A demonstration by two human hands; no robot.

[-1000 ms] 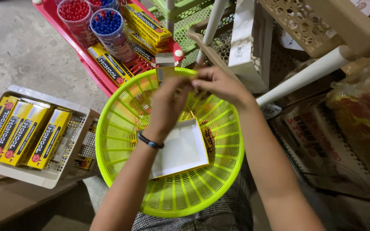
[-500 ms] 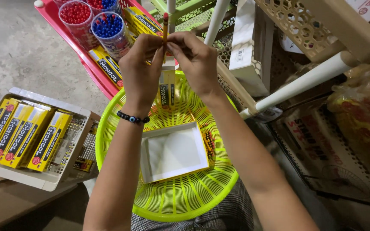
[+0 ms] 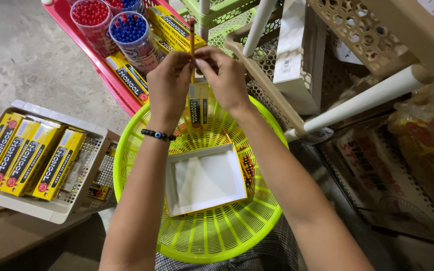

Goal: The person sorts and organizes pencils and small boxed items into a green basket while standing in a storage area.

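At the centre top of the frame, above a lime-green basket (image 3: 141, 150), a person's left hand (image 3: 168, 88) and right hand (image 3: 225, 75) meet around a yellow pencil (image 3: 192, 40), fingers of both pinched closed on its shaft, its red tip pointing up. Just below the hands a slim yellow pencil box (image 3: 197, 104) stands upright against the basket's far wall (whether a finger steadies it cannot be told). An empty white tray (image 3: 205, 178) lies flat in the basket. At left, a beige tray (image 3: 41, 208) holds filled yellow boxes; at upper left, cups of red beads (image 3: 90, 12) and blue beads (image 3: 128, 27) stand in a pink tray (image 3: 107, 75). Working well here likely means keeping the pencil straight and gripped lightly near its lower end.
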